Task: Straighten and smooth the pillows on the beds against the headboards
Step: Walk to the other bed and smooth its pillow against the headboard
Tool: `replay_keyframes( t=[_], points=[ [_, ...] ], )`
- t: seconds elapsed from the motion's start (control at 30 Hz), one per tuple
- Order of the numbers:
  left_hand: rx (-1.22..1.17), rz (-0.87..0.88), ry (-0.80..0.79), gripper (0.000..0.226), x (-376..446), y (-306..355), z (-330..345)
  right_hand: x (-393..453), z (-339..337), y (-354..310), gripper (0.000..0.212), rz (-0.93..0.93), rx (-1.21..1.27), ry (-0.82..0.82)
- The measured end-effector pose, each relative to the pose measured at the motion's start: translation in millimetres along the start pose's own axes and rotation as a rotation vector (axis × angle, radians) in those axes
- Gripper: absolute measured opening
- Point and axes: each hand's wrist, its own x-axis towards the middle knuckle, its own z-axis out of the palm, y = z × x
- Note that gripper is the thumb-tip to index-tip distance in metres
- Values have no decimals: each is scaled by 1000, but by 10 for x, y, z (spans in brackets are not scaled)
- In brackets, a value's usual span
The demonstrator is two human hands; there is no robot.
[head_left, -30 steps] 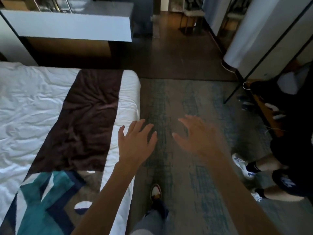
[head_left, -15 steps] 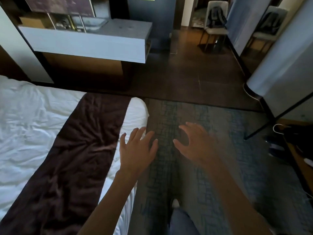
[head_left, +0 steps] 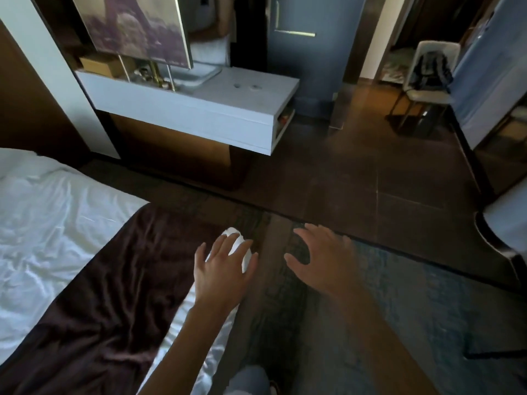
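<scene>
There, the bed (head_left: pixel 57 238) filled the left of the head view, its white sheet rumpled and a dark brown runner (head_left: pixel 119 295) laid across its foot end. No pillow or headboard came into the picture, so where the pillows lay could not be told. Right of the bed ran a blue-grey patterned rug (head_left: pixel 399 309), and past the rug a dark wooden floor (head_left: pixel 342 181) stretched toward the far wall. A white floating bench (head_left: pixel 199 115) stood out from that wall beyond the bed's foot, with a framed picture (head_left: pixel 137 27) propped over its left end. Farther right was a grey door (head_left: pixel 302 52), and near the right edge a pale chair (head_left: pixel 427 81) carried a dark backpack (head_left: pixel 430 69).

The person stood beside the bed's foot corner, 2 bare forearms reaching forward. The left hand (head_left: pixel 222 269) hovered over the white corner of the mattress just right of the runner, its grip released, fingers spread and holding nothing; whether it touched the sheet could not be told. The right hand (head_left: pixel 322 258) hung over the rug, near the left one but apart from it, likewise unclenched and empty. A grey trouser knee (head_left: pixel 248 380) showed at the bottom edge.
</scene>
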Motion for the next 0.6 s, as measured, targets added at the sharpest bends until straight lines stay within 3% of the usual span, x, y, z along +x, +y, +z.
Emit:
replay_keyframes(
  t=[0.4, 0.6],
  points=[
    [7, -228, -51, 56, 2494, -150, 836, 3042, -443, 218, 63, -223, 0, -41],
    [-4, -389, -95, 49, 3658, -436, 1043, 4526, -597, -20, 63, -365, -12, -69]
  ],
)
